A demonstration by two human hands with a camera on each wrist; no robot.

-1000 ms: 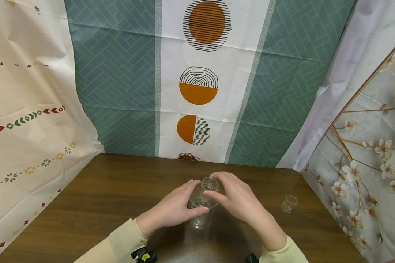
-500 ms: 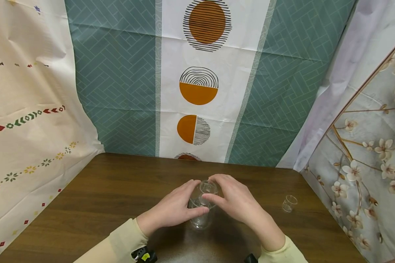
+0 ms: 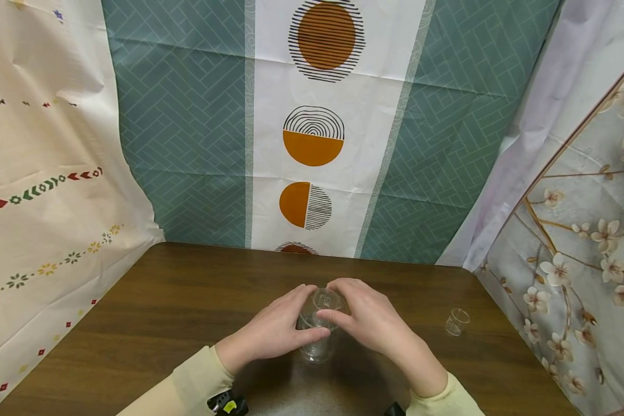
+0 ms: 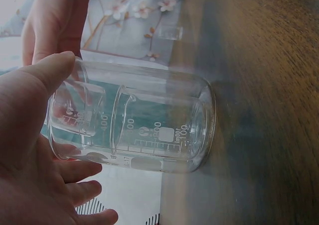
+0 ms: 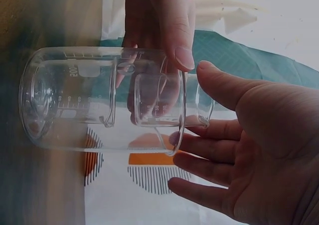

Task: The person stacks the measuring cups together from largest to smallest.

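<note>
A tall clear glass beaker [image 3: 317,349] stands upright on the table, with white volume marks on its wall. Near its rim, my left hand [image 3: 274,325] holds it between thumb and fingers. Inside, at the bottom, sits a medium glass beaker [image 4: 152,128] marked 100 ml. My right hand [image 3: 370,316] pinches a smaller glass beaker [image 5: 154,100] by its upper part. That smaller beaker hangs partly inside the tall one, its base above the medium beaker's rim, its own rim sticking out of the top.
One tiny glass beaker [image 3: 457,322] stands alone toward the right side of the brown wooden table [image 3: 151,323]. Patterned cloths surround the table: a teal and white curtain [image 3: 192,144] behind, a cream cloth [image 3: 47,173] at left, a floral one [image 3: 587,277] at right.
My right hand has moved slightly down and left, lowering the smaller beaker further into the tall one. The left hand and the tall beaker have stayed in place.
</note>
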